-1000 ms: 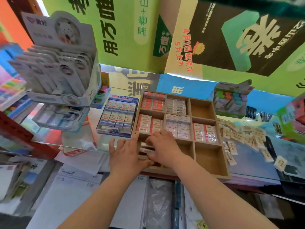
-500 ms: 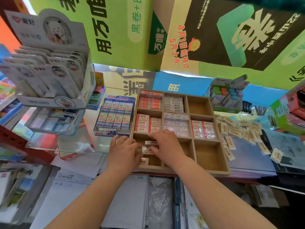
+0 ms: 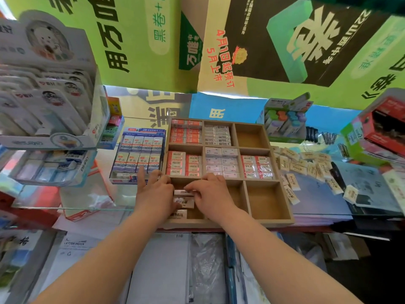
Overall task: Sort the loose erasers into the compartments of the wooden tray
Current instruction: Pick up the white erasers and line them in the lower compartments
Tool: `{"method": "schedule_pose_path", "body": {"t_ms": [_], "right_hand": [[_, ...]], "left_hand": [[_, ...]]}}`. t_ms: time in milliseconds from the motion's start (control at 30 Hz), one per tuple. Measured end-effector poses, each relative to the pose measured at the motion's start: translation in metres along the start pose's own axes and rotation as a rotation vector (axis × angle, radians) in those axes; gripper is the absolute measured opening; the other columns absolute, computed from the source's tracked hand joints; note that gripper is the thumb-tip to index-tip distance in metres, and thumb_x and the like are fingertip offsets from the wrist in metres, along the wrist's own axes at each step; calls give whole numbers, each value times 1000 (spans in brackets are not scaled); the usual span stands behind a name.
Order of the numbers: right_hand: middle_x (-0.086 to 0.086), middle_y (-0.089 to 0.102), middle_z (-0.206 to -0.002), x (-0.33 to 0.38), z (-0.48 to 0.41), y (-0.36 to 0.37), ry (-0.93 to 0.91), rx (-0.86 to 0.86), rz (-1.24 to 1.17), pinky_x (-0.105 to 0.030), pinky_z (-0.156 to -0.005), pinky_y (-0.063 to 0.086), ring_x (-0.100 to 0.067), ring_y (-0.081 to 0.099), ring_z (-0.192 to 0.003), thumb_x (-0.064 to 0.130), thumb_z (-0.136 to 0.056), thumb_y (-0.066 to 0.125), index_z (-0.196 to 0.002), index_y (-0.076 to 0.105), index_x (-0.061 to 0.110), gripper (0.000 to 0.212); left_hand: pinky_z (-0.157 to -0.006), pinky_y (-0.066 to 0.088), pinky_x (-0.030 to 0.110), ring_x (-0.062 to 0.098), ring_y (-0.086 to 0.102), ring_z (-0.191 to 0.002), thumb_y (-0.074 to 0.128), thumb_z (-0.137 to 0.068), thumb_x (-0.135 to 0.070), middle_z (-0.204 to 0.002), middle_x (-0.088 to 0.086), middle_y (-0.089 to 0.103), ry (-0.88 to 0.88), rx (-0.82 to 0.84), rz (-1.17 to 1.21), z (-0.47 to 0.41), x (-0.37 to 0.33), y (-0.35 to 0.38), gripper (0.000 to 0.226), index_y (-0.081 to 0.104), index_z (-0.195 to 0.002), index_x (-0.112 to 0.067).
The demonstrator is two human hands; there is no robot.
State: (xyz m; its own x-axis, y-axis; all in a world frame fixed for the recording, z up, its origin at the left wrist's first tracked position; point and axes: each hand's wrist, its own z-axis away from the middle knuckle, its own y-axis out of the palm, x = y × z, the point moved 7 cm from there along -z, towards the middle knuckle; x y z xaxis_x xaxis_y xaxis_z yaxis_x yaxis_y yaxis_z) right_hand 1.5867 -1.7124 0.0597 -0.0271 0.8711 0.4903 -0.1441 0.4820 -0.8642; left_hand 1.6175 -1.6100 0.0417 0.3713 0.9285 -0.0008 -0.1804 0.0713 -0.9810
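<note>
Right, head view, the only one we have: both hands are down in the wooden tray (image 3: 241, 223), working the near-left compartment at 7 o'clock. The left hand (image 3: 155, 194) lies with its fingers fairly straight over the tray's left wall, holding nothing that I can see, its thumb side against a row of erasers (image 3: 186, 203). The right hand (image 3: 212, 194) has its fingers curled down and pinching the far eraser (image 3: 183, 191) of that row.

The risk, as I judge it: this row is packed between two hands, so a squeeze from either side could pop one eraser up or skew it across its neighbours. An eraser dropped in tilted would spoil the line too.

Each eraser in the row lies flat, long axis running 9 to 3 o'clock, one behind the next toward 12. The loose erasers (image 3: 304, 166) wait scattered on the worktop (image 3: 317, 205) at 3 o'clock of the tray, pointing every which way.
</note>
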Motion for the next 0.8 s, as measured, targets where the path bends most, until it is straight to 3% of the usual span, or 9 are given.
{"method": "schedule_pose_path", "body": {"t_ms": [133,200,333,500,633,800], "right_hand": [[-4,59,-116,4,0,3,-59,26,-27,-29,-95,21,-19,40,-112,13,-90,41,-115,58,24,33],[-4,63,-112,0,3,-11,-65,-119,-82,-27,-95,28,-18,47,-109,9,-88,45,-112,61,19,30],[-3,64,-106,-42,22,-50,103,-425,-153,-18,-88,34,-14,52,-103,7,-87,49,-104,63,14,23],[-6,61,-104,-127,63,-93,348,-647,-116,-23,-81,34,-16,50,-99,6,-84,50,-100,61,13,21],[-12,52,-118,-202,84,-95,566,-506,-96,-29,-86,32,-26,43,-111,11,-83,54,-112,54,10,29],[-10,34,-140,-249,84,-74,629,-152,19,-36,-100,31,-30,32,-127,33,-77,63,-134,30,15,68]], "left_hand": [[-106,-18,49,17,21,-132,48,-85,-44,-133,-13,41,57,-5,-17,5,3,-5,35,54,-116,-30],[-106,-17,49,14,27,-131,46,-85,-45,-136,-14,40,40,-30,27,9,5,-9,40,47,-123,-32],[-108,-9,41,12,32,-128,44,-87,-44,-134,-11,45,-14,-162,166,14,-5,-22,40,45,-125,-31],[-102,17,26,11,38,-119,51,-85,-33,-125,-10,51,227,-206,383,11,-78,-34,33,52,-118,-30],[-103,24,23,9,37,-122,50,-86,-29,-132,-10,45,317,-165,504,11,-135,-23,39,47,-125,-28],[-111,14,30,11,12,-137,47,-86,-44,-150,-11,16,294,-20,481,10,-185,7,59,20,-138,-34]]}}
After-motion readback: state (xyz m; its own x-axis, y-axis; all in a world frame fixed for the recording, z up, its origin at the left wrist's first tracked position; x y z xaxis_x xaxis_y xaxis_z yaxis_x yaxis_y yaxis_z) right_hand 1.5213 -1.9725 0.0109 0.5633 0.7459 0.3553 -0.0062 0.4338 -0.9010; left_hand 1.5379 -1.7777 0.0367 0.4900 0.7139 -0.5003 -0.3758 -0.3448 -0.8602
